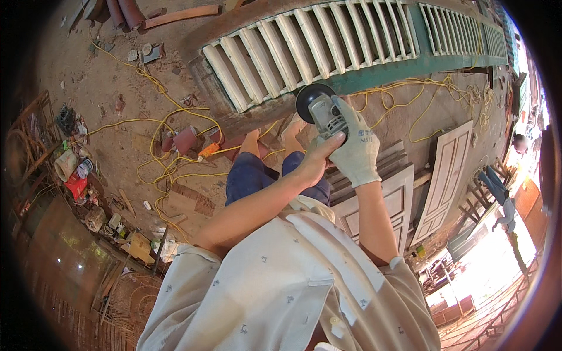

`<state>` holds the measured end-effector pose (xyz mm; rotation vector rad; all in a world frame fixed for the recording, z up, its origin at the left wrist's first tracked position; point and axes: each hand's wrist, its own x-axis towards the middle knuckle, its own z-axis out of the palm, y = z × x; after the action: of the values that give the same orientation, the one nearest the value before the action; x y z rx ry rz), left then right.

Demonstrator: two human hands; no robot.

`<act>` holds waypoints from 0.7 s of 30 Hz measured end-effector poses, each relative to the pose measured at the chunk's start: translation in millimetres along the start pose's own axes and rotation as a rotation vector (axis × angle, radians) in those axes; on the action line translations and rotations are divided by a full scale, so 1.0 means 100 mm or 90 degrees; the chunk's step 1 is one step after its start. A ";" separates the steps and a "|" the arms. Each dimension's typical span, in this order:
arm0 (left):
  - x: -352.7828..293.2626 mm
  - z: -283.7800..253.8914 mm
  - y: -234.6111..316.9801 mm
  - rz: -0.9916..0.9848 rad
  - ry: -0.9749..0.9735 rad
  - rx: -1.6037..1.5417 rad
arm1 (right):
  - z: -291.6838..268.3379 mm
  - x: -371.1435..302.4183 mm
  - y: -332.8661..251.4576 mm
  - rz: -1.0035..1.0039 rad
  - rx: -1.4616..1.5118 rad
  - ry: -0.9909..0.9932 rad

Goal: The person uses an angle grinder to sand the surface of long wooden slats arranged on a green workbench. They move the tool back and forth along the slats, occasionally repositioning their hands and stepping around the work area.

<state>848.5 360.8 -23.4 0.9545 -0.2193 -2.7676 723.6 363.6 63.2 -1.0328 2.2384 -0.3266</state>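
Both my hands are closed around a grey angle grinder [325, 112] fitted with a round black disc [313, 97]. My right hand [356, 146], in a white work glove, wraps its body from the right. My left hand [319, 157], bare, grips the rear of the tool, with the thumb on top. Below the disc lies a long louvered shutter panel [369, 79] with a green-painted frame and pale, worn slats [304, 44]. The disc overlaps the panel's near edge in the head view; I cannot tell whether it touches the wood.
Yellow cord [155, 140] loops over the dirt floor beside my feet, near an orange object [209, 150]. Pale panelled doors [443, 181] lie to the right. Mixed clutter [79, 175] lines the left side. Another person [520, 142] is at the far right.
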 end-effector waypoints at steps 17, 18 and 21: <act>-0.10 0.23 0.10 0.005 0.058 0.010 | 0.01 -0.05 0.09 0.010 -0.023 0.011; -0.11 0.15 0.02 -0.004 0.064 -0.026 | 0.05 -0.05 0.10 -0.016 -0.024 0.005; -0.22 -0.10 -0.16 0.033 0.108 -0.071 | 0.23 -0.10 0.07 -0.067 -0.044 -0.031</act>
<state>869.6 380.9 -21.3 1.1301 -0.0620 -2.6038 739.1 376.8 47.2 -1.1851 2.1700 -0.2687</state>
